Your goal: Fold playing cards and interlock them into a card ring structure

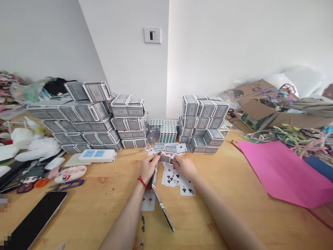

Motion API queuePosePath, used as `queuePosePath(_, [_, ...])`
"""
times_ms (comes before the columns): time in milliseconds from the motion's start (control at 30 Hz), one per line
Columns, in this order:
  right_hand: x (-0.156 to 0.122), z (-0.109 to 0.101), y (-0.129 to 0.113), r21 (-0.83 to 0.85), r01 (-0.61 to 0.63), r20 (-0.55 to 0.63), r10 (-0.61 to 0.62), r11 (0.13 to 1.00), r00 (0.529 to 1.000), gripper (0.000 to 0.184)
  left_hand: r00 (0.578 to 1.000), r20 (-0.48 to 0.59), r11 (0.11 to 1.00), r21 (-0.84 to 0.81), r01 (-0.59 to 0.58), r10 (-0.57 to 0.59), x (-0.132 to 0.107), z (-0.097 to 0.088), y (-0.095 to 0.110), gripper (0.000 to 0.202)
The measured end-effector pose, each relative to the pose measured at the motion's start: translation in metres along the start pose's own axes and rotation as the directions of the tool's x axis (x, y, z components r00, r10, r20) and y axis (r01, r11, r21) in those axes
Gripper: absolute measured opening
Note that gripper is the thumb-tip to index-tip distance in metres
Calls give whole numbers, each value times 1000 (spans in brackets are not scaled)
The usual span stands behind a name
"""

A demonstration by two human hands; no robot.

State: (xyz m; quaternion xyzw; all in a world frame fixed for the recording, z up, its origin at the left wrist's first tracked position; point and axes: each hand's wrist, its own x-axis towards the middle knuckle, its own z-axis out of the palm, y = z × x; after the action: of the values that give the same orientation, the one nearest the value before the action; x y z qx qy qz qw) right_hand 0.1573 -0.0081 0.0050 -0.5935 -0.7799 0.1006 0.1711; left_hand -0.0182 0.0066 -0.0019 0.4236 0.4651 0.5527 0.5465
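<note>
My left hand (149,167), with a red string on its wrist, pinches the left end of a small folded playing card (165,158). My right hand (186,167) is closed on the right end of that same card. Beside my left hand a narrow strip (163,210), seen edge-on and apparently made of cards, runs toward me. Loose playing cards (170,177) lie face up under and between my hands, with a club card (187,189) near my right wrist and a diamond card (148,203) under my left forearm. Two cards lie face down just beyond my fingers.
Stacked blocks of grey-backed cards stand at left (91,113) and right (204,107), green-patterned blocks (168,133) between them. A white power strip (97,155), scissors (69,184) and phone (39,218) lie left. Pink paper (283,173), pipe cleaners (296,140) and a cardboard box (262,111) are right.
</note>
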Motion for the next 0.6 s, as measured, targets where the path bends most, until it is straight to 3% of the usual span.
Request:
queuePosePath(67, [-1,-1,2,107,19,-10,-18,994,1000,6,1000,-7,1000,-11,2,-2,0,1,0,29])
queuePosePath(200, [-3,1,7,314,54,-102,-23,948,995,18,999,-33,999,-53,11,-13,0,1,2,29])
queuePosePath(300, [-3,5,10,456,33,-146,38,889,989,11,998,-58,998,-57,9,-13,1,0,2,27])
queuePosePath(400, [-1,8,10,593,-5,-133,104,805,986,16,997,-70,997,-77,20,-26,1,-1,4,26])
queuePosePath(467, [-1,9,8,616,-1,-146,116,788,983,19,997,-73,994,-105,28,-35,2,-1,5,24])
queuePosePath(600, [-2,8,3,526,8,-183,104,851,978,18,997,-69,994,-100,36,-43,1,1,6,24])
